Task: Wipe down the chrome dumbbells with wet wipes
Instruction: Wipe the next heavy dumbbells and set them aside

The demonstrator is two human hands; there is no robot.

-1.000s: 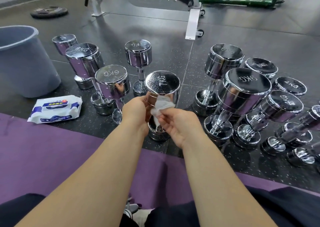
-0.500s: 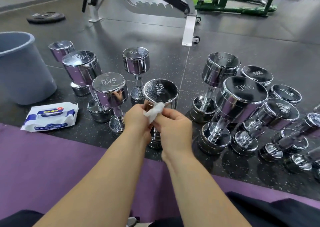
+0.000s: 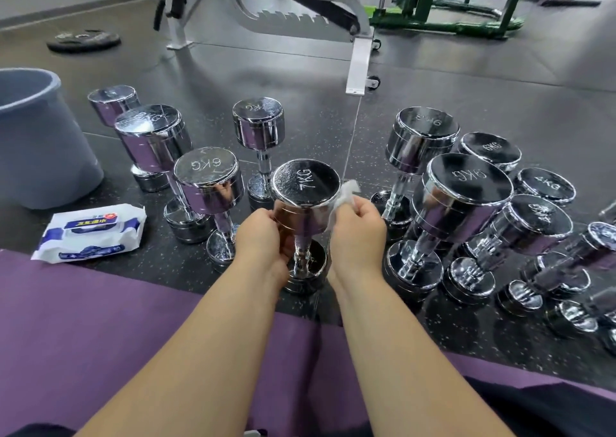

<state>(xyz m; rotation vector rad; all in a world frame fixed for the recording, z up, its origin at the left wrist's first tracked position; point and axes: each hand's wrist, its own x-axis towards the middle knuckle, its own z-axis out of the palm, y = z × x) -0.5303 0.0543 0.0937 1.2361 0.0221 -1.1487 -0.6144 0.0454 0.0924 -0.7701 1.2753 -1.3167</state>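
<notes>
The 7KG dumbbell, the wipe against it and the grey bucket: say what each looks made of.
The 7KG dumbbell looks like polished chrome-plated metal: mirror reflections, stamped lettering. The wipe is thin, soft, white and crumpled, nonwoven or paper; I cannot tell which. The bucket is matte blue-grey, probably plastic, with a smooth moulded rim.

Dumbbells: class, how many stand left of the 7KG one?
4: the 6KG dumbbell nearest, a bigger dumbbell behind it, a small dumbbell beside the bucket, a far dumbbell behind the 7KG dumbbell. None looks hidden.
</notes>
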